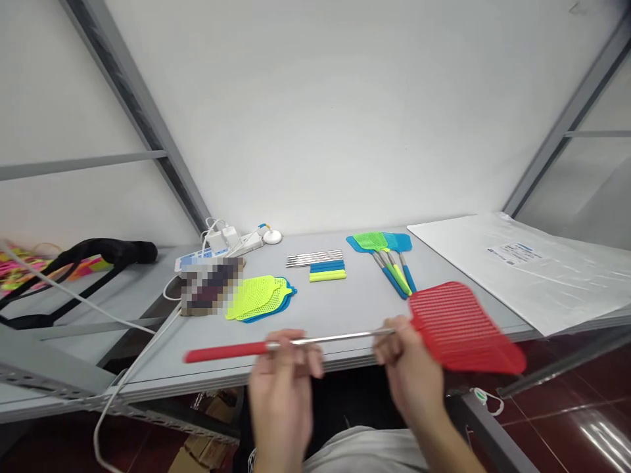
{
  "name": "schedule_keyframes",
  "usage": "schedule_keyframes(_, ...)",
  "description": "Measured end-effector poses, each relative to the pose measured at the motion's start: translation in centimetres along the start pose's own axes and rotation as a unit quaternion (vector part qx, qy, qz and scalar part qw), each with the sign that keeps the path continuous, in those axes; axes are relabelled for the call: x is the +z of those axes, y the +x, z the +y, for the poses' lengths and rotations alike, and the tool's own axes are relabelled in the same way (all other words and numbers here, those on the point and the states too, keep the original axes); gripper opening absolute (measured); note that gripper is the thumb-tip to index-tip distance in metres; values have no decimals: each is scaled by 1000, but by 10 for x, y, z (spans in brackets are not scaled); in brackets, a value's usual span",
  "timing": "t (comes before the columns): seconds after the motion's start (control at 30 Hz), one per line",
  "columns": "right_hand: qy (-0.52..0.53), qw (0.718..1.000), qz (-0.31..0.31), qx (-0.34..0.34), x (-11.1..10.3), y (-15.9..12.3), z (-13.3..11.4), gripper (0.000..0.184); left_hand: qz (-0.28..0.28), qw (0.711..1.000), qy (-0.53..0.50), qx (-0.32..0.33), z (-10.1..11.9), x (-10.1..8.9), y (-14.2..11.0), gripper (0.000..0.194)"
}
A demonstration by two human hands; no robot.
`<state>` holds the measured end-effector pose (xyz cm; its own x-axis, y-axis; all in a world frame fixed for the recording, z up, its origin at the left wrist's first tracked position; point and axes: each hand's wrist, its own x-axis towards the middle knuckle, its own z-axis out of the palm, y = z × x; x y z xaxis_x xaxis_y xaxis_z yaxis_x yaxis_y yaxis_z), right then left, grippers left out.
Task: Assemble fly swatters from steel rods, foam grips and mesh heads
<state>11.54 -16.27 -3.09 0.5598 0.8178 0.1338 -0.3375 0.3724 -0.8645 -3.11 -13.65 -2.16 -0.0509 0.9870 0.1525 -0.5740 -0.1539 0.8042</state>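
Note:
I hold a red fly swatter (458, 323) level above the near edge of the grey table (355, 309). My left hand (283, 387) pinches its thin metal rod close to the red grip. Where the rod meets the red mesh head, my right hand (407, 368) grips it. Both hands are blurred by motion. On the table lie yellow and blue swatter heads (259, 297), a row of metal rods (315, 258), blue and yellow grips (328, 270), and assembled green and blue swatters (387, 256).
A white power strip with plugged chargers and cables (224, 244) sits at the back left, beside a pixelated patch. A large white sheet in plastic (522, 263) covers the right side. A black strap and colourful items lie far left. Cardboard boxes sit under the table.

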Motion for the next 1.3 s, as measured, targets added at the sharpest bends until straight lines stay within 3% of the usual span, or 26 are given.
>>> schedule_keyframes(0.03, 39, 997, 68, -2, -7, 8, -8, 38, 25, 999, 2, 37, 10, -8, 7, 24)
schedule_keyframes(0.1, 79, 991, 110, -1, -21, 21, -26, 37, 59, 994, 6, 91, 28, -21, 19, 24)
schedule_keyframes(0.23, 84, 989, 116, -38, -32, 26, -51, 36, 75, 993, -7, 89, 41, -24, 21, 22)
schedule_keyframes(0.4, 73, 990, 116, -38, -31, 23, -56, 33, 102, 991, -50, 68, 41, -15, 12, 21)
schedule_keyframes(0.6, 69, 976, 187, -87, -51, 37, -69, 34, 153, 978, -91, 105, 60, -23, 21, 21)
schedule_keyframes(0.7, 70, 978, 179, -83, -53, 39, -72, 33, 158, 975, -120, 104, 60, -25, 26, 21)
schedule_keyframes(0.8, 61, 984, 140, -90, -40, 33, -62, 36, 147, 977, -118, 98, 43, -16, 20, 22)
schedule_keyframes(1.0, 44, 999, 1, -24, 2, 3, -17, 47, 30, 994, -89, -52, -6, 18, -17, 34)
schedule_keyframes(1.1, -21, 999, -39, -31, 1, -1, -8, 47, 60, 994, -85, -21, -3, 15, -14, 35)
schedule_keyframes(1.17, -18, 999, -21, -27, -10, 5, -14, 47, 93, 992, -81, 12, 10, 5, -4, 33)
schedule_keyframes(1.3, 28, 994, 93, -49, -36, 25, -40, 51, 146, 982, -79, 87, 41, -16, 17, 36)
